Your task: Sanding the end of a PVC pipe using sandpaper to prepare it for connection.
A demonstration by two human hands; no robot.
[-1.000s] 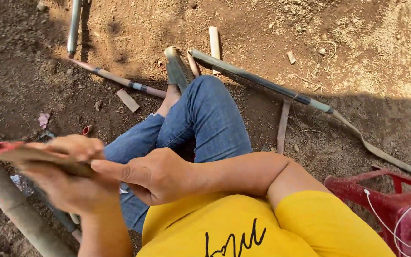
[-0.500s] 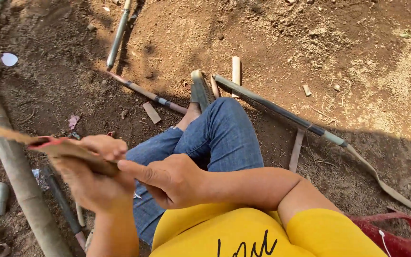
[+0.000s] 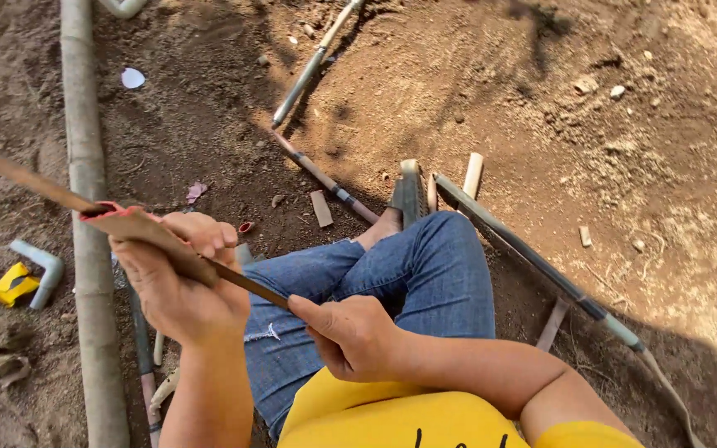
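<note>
Your left hand (image 3: 180, 286) is clenched on a thin bamboo strip (image 3: 35, 184) running out to ten o'clock; your right hand (image 3: 350, 336) grasps its near end. Strip appears partly worked. Cut offcuts (image 3: 321, 208) lie at twelve o'clock; a long bamboo pole (image 3: 85, 166) at nine.

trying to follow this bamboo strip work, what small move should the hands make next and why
Probably draw the right hand back along the bamboo strip. The left hand grips it near the red-wrapped part, the right pinches its near end, and most of the strip reaches out beyond the left hand.
</note>
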